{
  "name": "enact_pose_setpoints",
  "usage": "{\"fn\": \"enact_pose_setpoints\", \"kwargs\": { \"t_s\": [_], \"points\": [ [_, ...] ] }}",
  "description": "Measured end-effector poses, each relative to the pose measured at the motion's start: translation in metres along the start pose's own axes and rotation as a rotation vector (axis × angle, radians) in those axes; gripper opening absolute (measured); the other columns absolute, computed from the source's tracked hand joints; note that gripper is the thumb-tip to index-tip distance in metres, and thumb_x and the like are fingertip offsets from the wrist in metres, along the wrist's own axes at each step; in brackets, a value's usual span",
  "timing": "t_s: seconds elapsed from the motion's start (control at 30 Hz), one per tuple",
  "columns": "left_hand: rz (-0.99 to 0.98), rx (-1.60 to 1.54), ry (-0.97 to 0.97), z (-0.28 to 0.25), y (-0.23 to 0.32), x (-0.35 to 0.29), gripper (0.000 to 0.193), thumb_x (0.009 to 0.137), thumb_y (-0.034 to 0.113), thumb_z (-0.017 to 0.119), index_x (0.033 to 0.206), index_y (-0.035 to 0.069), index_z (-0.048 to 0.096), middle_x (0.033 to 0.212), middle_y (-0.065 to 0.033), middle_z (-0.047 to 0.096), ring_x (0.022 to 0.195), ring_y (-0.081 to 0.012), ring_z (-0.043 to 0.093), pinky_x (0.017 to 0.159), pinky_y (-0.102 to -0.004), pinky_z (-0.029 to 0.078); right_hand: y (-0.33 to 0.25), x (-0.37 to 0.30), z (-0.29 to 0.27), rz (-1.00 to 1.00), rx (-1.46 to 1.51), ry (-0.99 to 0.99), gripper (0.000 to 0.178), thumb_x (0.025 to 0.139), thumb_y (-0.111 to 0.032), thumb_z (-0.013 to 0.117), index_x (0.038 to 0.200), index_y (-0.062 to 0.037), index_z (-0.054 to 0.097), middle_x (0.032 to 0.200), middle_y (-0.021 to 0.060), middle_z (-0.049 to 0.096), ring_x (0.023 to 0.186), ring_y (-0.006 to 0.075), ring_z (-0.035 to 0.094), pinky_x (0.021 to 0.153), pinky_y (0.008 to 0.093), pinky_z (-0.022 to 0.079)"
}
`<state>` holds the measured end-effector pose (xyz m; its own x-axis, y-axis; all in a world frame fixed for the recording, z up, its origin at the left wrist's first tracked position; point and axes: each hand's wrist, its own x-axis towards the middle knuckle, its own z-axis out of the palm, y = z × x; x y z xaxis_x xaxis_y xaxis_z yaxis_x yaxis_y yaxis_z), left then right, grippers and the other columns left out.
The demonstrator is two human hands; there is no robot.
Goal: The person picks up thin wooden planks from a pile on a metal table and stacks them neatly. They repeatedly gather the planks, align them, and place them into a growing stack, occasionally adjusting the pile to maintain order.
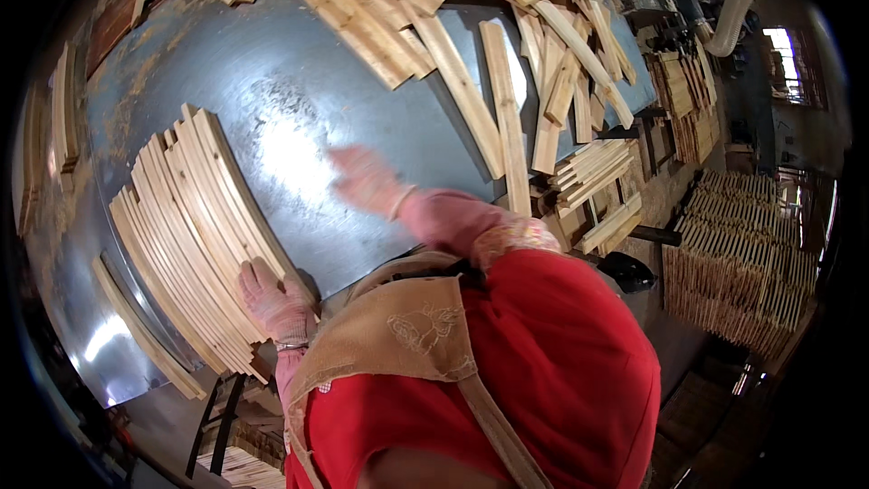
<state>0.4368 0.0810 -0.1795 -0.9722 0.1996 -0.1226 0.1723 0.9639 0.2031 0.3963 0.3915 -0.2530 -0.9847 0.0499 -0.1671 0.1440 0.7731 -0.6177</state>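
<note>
Wood strips [195, 226] lined up, table [226, 81] left

Near their close ends, some are touched by the left hand [274, 301], fingers loosely spread, nothing visibly clasped. Alignment is best kept by light, even pressure. The right hand [367, 181] is blurred; its hold cannot be told.

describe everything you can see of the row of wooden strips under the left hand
The row of wooden strips is many long, narrow, pale yellowish pieces, seemingly bare wood, with a few darker knots. They lie closely side by side on the left part of the grey metal table, their ends uneven. They look bowed, perhaps from the lens. The left hand rests on top, toward the end nearest the person.
</note>
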Motion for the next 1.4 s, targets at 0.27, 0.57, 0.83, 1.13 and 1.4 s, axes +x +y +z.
{"fn": "enact_pose_setpoints", "kwargs": {
  "t_s": [0.27, 0.57, 0.83, 1.13, 1.4],
  "points": [
    [0.026, -0.313, 0.004, 0.024, 0.080, 0.049, 0.071, 0.094, 0.027, 0.069, 0.156, -0.001, 0.050, 0.163, -0.0261, 0.045, 0.151, -0.0429, 0.044, 0.127, -0.0488, 0.034, 0.176, -0.065, -0.162, 0.607, -0.251, 0.138, 0.067, 0.091, -0.031, 0.077, 0.147, -0.0009, 0.057, 0.133, 0.0190, 0.068, 0.123, 0.0320, 0.065, 0.107, 0.0433, 0.051],
    [-0.430, -1.285, -0.614, 0.097, 0.324, 0.151, 0.061, 0.095, 0.031, 0.077, 0.136, -0.009, 0.060, 0.110, -0.0146, 0.072, 0.092, -0.0244, 0.066, 0.087, -0.0388, 0.055, 0.149, -0.057, -0.107, 0.345, 0.783, 0.232, 0.064, 0.094, -0.035, 0.079, 0.145, -0.0001, 0.062, 0.129, 0.0123, 0.072, 0.116, 0.0234, 0.067, 0.105, 0.0342, 0.052],
    [-0.441, -1.093, -0.054, 0.066, 0.182, 0.109, 0.053, 0.091, 0.035, 0.084, 0.121, -0.005, 0.068, 0.106, -0.0173, 0.075, 0.096, -0.0282, 0.071, 0.087, -0.0412, 0.057, 0.255, -0.075, -0.193, 0.587, -0.278, 0.356, 0.088, 0.084, -0.039, 0.081, 0.158, -0.0083, 0.046, 0.158, 0.0200, 0.050, 0.143, 0.0382, 0.048, 0.118, 0.0467, 0.043],
    [-0.348, 0.293, -0.108, 0.038, 0.043, 0.053, 0.094, 0.088, 0.027, 0.079, 0.169, 0.019, 0.032, 0.172, -0.0206, 0.031, 0.161, -0.0367, 0.027, 0.134, -0.0512, 0.016, 0.217, -0.021, -0.189, 0.365, 1.319, 0.402, 0.044, 0.099, -0.014, 0.062, 0.139, 0.0030, 0.065, 0.124, 0.0082, 0.072, 0.110, 0.0146, 0.068, 0.097, 0.0295, 0.054],
    [-0.217, 0.083, 0.074, 0.063, 0.010, 0.045, 0.091, 0.096, 0.069, 0.059, 0.167, 0.015, 0.039, 0.172, -0.0231, 0.030, 0.161, -0.0445, 0.022, 0.134, -0.0559, 0.008, 0.002, 0.145, -0.023, -0.106, -0.646, 0.191, 0.018, 0.101, -0.009, 0.055, 0.105, -0.0038, 0.072, 0.096, 0.0175, 0.071, 0.095, 0.0355, 0.070, 0.083, 0.0448, 0.058]
  ]
}}
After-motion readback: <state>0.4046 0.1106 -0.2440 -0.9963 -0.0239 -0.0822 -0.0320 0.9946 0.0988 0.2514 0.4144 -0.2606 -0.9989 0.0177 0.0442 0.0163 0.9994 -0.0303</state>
